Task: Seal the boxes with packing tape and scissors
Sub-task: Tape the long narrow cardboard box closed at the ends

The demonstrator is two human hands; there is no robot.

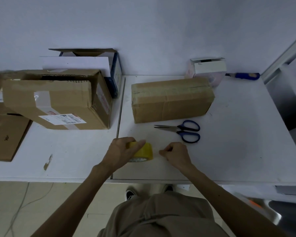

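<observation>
The left hand (122, 151) grips the yellow roll of packing tape (144, 151) from above, fingers curled over its top, holding it near the front edge of the white table (237, 151). The right hand (176, 153) sits just beside the roll with its fingers curled and thumb and forefinger pressed together toward the tape; whether a clear tape end is pinched between them cannot be told. Beyond the right hand lie the blue-handled scissors (183, 130), blades nearly closed and pointing left, and just behind them the closed brown box (171, 100), its top seam already carrying tape. To the left, across the joint between the two tabletops, stands a larger cardboard box (55, 101) with its top flaps open and a shipping label on its side. A white-and-blue carton (85, 64) stands behind it, against the wall. At the far right rear a small white box (208, 66) stands open, with a blue-handled tool (246, 76) beside it.
</observation>
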